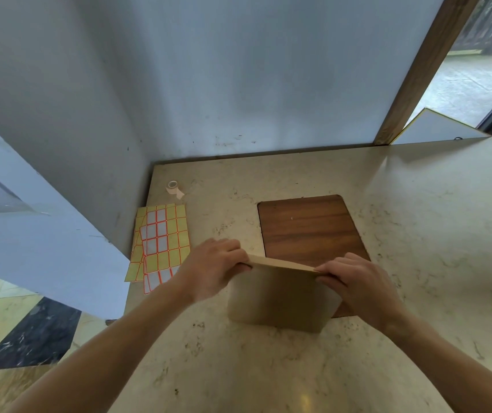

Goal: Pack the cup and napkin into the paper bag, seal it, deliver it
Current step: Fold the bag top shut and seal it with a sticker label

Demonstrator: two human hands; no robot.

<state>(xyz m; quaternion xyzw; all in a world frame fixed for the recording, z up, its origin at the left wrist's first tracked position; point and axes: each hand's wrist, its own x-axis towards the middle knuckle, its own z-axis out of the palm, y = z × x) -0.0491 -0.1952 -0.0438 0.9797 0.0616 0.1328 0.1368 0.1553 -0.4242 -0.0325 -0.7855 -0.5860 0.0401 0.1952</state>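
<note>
A brown paper bag [280,296] stands upright on the marble counter [268,368], its top edge pressed flat and closed. My left hand [213,265] pinches the left end of that top edge. My right hand [355,281] pinches the right end. The cup and napkin are not visible; the bag hides whatever is inside it.
A dark wooden board [307,228] lies just behind the bag. Sheets of yellow and white sticker labels [161,242] lie at the counter's left edge, with a small roll of tape [173,187] beyond them. A grey wall stands behind and to the left.
</note>
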